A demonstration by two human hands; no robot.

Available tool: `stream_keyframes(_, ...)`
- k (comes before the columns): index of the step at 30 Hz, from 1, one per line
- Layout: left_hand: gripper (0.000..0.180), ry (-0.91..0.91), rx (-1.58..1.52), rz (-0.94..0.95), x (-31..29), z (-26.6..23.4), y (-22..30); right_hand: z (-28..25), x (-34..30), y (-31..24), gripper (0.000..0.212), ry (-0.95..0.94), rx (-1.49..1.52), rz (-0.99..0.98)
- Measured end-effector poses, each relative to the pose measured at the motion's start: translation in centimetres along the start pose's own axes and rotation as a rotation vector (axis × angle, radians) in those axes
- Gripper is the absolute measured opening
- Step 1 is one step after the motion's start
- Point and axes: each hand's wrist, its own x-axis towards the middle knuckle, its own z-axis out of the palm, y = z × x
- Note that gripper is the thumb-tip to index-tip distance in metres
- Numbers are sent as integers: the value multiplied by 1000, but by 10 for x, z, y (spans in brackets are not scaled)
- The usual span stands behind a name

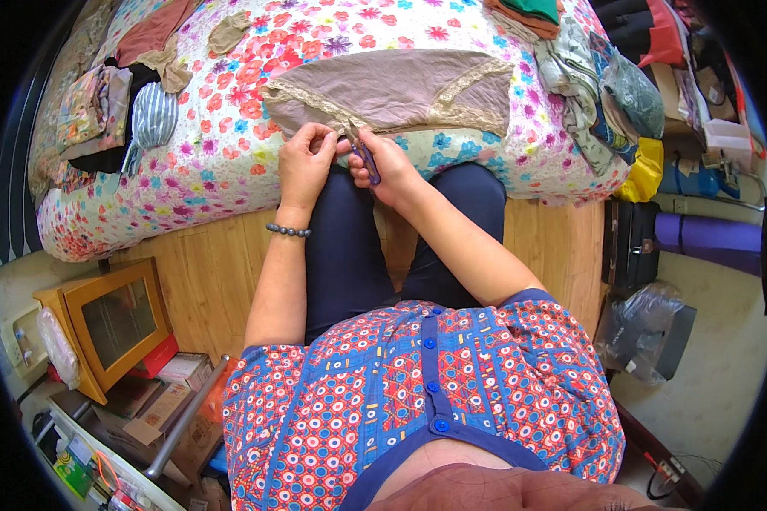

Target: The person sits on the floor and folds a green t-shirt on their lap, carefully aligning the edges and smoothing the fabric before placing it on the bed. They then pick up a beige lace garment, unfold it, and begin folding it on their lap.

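A mauve pair of underpants (392,89) with cream lace trim lies spread on the flowered bed cover, near the bed's front edge. My right hand (390,166) grips small scissors (365,157) with purple handles, their blades pointing up toward the garment's lower edge. Close by on the left, my left hand (305,166) is closed in a pinch at that same edge. Whatever its fingertips hold is too small to make out. A dark beaded bracelet (288,230) circles my left wrist.
Folded clothes (94,111) and a striped grey cloth bundle (155,115) lie on the left of the bed cover (187,204). More clothes (571,94) are piled at the right. A wooden cabinet (115,319) stands lower left, a black case (631,243) and purple roll (707,243) at right.
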Motion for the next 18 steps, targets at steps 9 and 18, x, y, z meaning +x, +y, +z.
stream_keyframes(9,8,-16,69,39,1,-3,-2,-9,10,5,37,-111,135,67)
stream_keyframes(18,11,2,-73,-33,2,-3,-14,-4,-10,4,42,-126,-3,127)
